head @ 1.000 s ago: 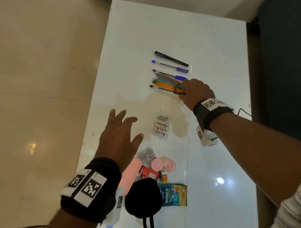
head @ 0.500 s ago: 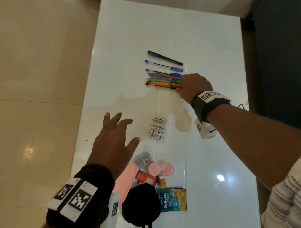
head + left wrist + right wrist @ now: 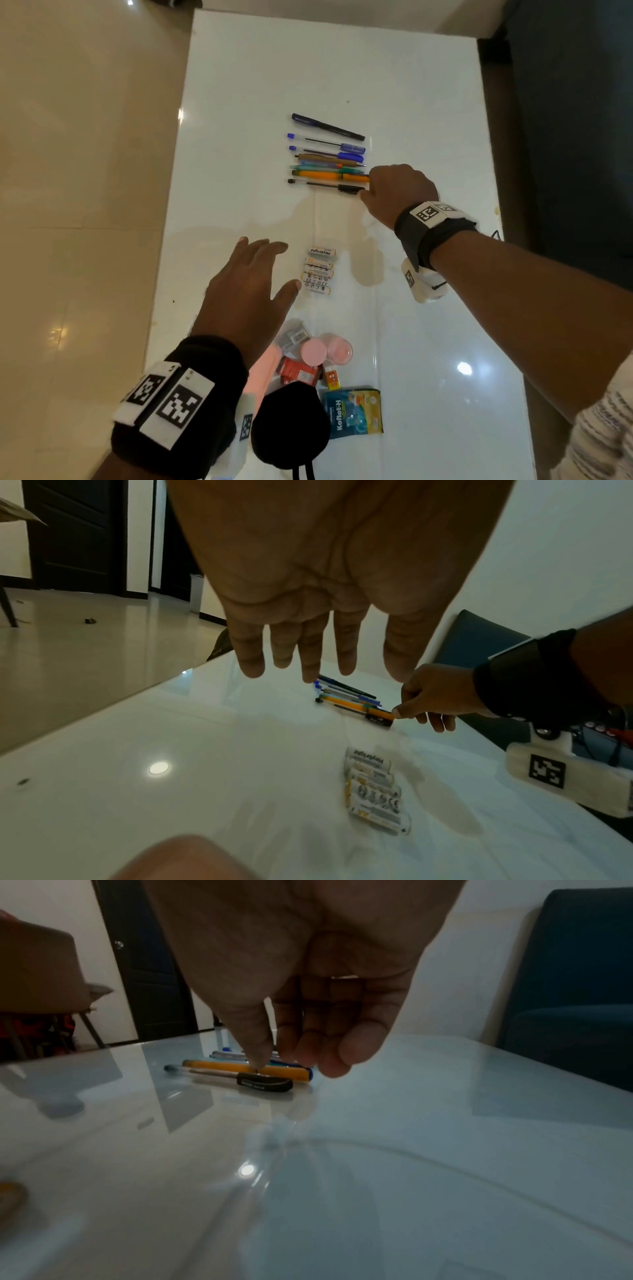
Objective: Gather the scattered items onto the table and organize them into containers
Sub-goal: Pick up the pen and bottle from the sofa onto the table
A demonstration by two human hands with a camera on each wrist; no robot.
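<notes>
Pens: as they lie in a tidy row toward the far end of the glossy white table (image 3: pixel 239 85), we judge the slim plastic pens (image 3: pixel 327 161) light, stiff, prone to roll.
Right hand (image 3: pixel 394 192): fingers curled at the black-capped pen (image 3: pixel 240 1079); actual grip, we cannot tell.
Left hand (image 3: pixel 246 287): fingers spread, empty, hovering beside the white batteries (image 3: pixel 318 272).
Hold: mid-barrel, we suggest.

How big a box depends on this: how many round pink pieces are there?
2, side by side: a solid pink disc and a paler disc to its right. Others may be hidden.
</notes>
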